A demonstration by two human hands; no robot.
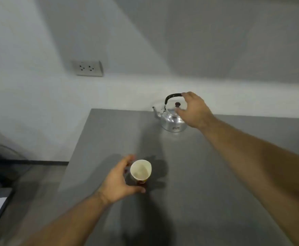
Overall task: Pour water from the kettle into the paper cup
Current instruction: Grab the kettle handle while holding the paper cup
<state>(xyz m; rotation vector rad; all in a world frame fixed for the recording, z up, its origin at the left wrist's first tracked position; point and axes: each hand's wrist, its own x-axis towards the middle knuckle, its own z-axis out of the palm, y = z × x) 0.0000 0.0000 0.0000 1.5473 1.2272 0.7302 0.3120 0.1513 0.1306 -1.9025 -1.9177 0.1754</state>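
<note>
Right hand (194, 110) is reaching far across the grey worktop (189, 166), fingers spread loose over the kettle (170, 119) handle — not gripping. Left hand (118, 181) is cupping open around the upright paper cup (141, 171) — contact unclear.

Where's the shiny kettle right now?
The kettle sits at the table's far edge by the wall, under the right hand, beyond the paper cup.

kettle (171, 119) right side hidden by right hand (194, 110), both hands blurred
</note>
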